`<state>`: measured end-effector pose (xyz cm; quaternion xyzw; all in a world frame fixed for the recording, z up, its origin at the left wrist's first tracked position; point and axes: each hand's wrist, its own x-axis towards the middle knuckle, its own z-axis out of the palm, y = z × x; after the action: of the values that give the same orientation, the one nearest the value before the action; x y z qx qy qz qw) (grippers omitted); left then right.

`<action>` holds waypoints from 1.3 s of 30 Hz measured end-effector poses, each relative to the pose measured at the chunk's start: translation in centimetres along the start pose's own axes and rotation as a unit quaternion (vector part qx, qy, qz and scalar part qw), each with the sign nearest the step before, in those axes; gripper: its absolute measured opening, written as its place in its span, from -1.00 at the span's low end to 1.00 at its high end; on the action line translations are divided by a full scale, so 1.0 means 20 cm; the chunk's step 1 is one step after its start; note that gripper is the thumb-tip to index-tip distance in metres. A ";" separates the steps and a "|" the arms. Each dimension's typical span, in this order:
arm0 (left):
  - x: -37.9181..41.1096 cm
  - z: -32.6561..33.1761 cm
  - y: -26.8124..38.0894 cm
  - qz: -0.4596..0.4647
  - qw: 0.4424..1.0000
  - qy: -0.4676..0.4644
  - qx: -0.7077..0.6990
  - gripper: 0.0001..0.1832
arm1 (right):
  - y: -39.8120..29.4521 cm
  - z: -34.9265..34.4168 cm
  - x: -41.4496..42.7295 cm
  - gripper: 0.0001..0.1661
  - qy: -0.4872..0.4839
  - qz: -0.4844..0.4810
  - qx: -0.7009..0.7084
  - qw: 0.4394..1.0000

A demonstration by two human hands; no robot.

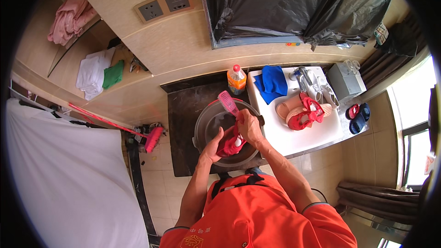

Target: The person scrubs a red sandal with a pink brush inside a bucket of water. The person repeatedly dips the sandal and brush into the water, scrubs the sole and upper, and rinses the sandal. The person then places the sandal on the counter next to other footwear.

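Note:
My left hand [213,147] holds a small red shoe [230,144] over a round dark basin [206,124], its thumb raised along the shoe's near side. In my right hand [248,127] is a pink plastic brush [227,102], its head pointing up and away from the shoe. The fist hides the brush's lower handle and part of the shoe. To the right, a white sink [286,144] holds red strappy shoes [305,117] and pink slides [285,107]. A blue cloth [274,82] hangs over the sink's back left corner, near the faucet [303,75].
An orange-filled bottle [236,80] stands behind the basin on the dark counter [181,110]. White shoes [329,94] lie right of the faucet, with a grey box [346,80] and dark blue slippers [359,120] beyond. A pink broom [153,138] leans at left by a white sheet [69,179].

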<state>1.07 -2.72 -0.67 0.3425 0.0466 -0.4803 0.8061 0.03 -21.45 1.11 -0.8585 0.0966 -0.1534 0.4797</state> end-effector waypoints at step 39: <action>0.11 -0.17 -0.02 0.076 0.989 0.104 -0.073 -0.28 | -0.09 0.10 -0.19 -0.35 -0.150 -0.057 -0.260 0.952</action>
<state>2.71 -2.42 -4.27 0.3330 0.1390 -0.3746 0.8541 -2.76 -17.84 1.04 -0.9707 0.0112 -0.0190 0.2393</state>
